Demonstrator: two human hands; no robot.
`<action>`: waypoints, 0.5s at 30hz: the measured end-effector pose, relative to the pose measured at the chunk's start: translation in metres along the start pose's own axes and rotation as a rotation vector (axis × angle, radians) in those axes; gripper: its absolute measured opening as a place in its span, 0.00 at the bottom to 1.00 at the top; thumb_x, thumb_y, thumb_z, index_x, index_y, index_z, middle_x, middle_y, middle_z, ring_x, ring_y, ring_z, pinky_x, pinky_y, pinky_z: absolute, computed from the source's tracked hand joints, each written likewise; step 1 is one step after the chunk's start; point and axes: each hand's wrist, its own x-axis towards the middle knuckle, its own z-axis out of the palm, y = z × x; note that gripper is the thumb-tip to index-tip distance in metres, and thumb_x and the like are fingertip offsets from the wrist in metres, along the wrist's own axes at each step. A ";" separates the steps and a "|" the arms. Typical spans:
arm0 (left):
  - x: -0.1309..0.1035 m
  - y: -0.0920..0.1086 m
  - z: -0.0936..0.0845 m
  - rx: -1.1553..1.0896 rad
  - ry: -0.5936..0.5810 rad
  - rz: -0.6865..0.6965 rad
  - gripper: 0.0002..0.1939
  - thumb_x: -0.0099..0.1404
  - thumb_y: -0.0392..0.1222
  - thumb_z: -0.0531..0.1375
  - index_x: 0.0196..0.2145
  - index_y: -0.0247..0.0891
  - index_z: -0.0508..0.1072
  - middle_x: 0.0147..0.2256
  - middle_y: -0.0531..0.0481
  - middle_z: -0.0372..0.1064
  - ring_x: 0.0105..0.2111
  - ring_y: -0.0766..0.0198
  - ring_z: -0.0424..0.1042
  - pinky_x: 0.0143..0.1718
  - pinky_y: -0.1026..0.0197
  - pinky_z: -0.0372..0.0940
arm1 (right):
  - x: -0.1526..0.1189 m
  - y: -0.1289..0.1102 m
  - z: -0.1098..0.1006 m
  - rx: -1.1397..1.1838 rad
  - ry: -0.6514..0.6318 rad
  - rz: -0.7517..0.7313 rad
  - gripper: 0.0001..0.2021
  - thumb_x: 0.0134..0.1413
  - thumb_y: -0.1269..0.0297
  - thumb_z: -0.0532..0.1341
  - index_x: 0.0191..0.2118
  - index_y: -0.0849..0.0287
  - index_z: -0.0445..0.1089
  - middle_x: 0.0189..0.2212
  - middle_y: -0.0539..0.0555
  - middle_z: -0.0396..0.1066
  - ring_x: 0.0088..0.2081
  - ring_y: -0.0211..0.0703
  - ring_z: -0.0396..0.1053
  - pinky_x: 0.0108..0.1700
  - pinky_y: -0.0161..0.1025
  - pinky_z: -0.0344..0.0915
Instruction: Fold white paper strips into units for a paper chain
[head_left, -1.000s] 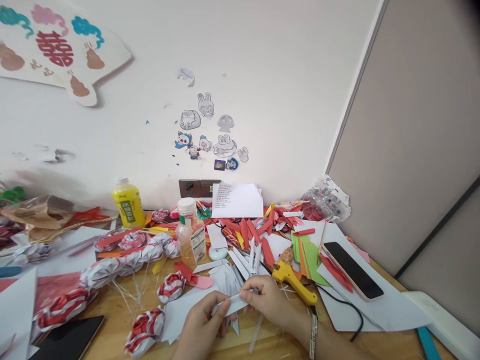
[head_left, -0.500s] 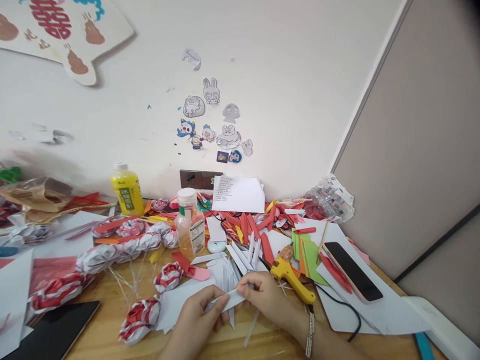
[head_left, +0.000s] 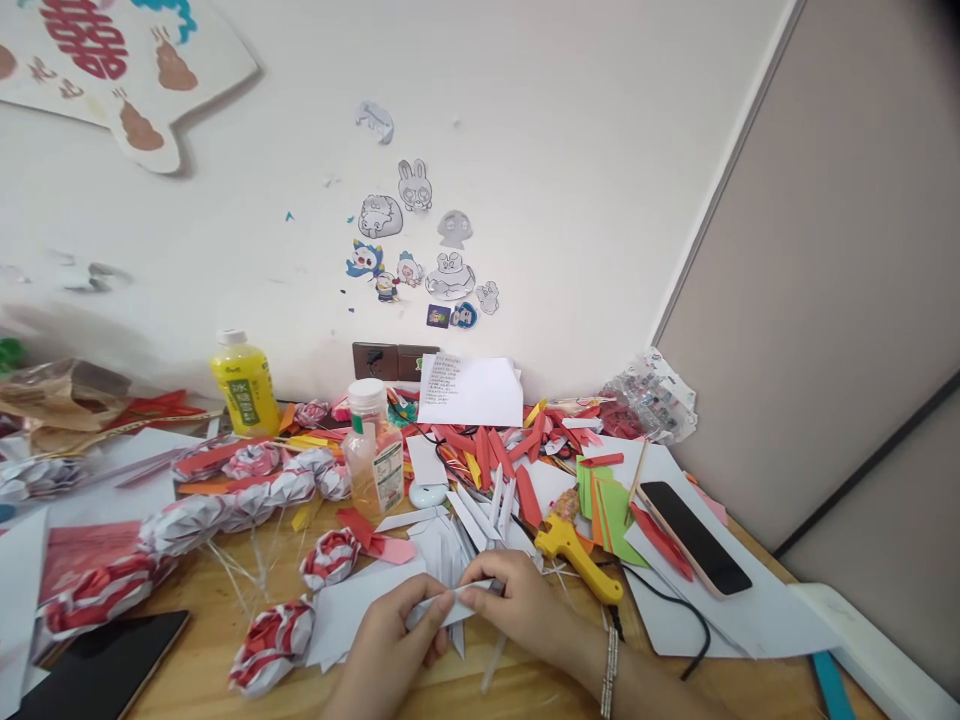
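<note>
A narrow folded strip of white paper is pinched between both hands near the front of the table. My left hand grips its left end, thumb on top. On the other end, my right hand presses with thumb and fingers, its thumb close to my left thumb. Just behind the hands lies a pile of folded white paper pieces. Left of them are white sheets and two red-and-white folded paper balls. To the right of my right hand rests a yellow glue gun.
A clear jar and a yellow bottle stand toward the wall. Red paper pieces are heaped behind. A phone lies on white sheets at right, a black tablet at front left. A black cable curves nearby.
My right hand has moved left along the strip, closer to my left hand, covering more of the paper. The whole view has shifted slightly.
</note>
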 end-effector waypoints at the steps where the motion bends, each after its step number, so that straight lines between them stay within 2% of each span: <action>1: 0.000 -0.001 0.000 0.010 -0.007 0.006 0.14 0.56 0.49 0.54 0.20 0.38 0.67 0.14 0.58 0.62 0.16 0.66 0.61 0.21 0.66 0.57 | 0.000 0.001 0.001 0.018 -0.010 0.014 0.05 0.50 0.66 0.58 0.29 0.60 0.70 0.25 0.49 0.69 0.28 0.37 0.65 0.31 0.30 0.59; 5: 0.004 -0.005 0.000 0.013 -0.050 0.012 0.13 0.56 0.48 0.54 0.21 0.38 0.68 0.14 0.58 0.62 0.16 0.66 0.61 0.20 0.66 0.57 | 0.000 0.007 0.002 0.153 -0.060 0.102 0.08 0.52 0.63 0.56 0.28 0.61 0.68 0.23 0.47 0.65 0.22 0.33 0.64 0.25 0.29 0.59; 9: 0.006 -0.007 -0.001 0.021 -0.068 0.012 0.11 0.55 0.47 0.55 0.24 0.37 0.69 0.16 0.57 0.64 0.18 0.66 0.62 0.20 0.66 0.57 | 0.000 0.006 0.002 0.187 -0.066 0.120 0.07 0.52 0.64 0.55 0.28 0.61 0.66 0.22 0.46 0.63 0.20 0.32 0.63 0.24 0.28 0.58; 12: 0.004 -0.004 -0.002 0.013 -0.065 0.013 0.11 0.56 0.46 0.55 0.25 0.36 0.70 0.16 0.56 0.65 0.18 0.66 0.62 0.21 0.66 0.56 | -0.001 0.002 0.001 0.083 -0.045 0.074 0.06 0.51 0.66 0.55 0.28 0.60 0.67 0.21 0.46 0.63 0.23 0.34 0.64 0.27 0.29 0.58; 15: 0.004 -0.002 -0.003 -0.142 -0.067 -0.038 0.10 0.54 0.46 0.56 0.27 0.36 0.69 0.15 0.58 0.64 0.16 0.67 0.60 0.20 0.66 0.56 | -0.002 -0.001 0.001 0.063 -0.039 0.037 0.04 0.50 0.68 0.56 0.32 0.59 0.67 0.26 0.48 0.66 0.28 0.37 0.66 0.30 0.31 0.59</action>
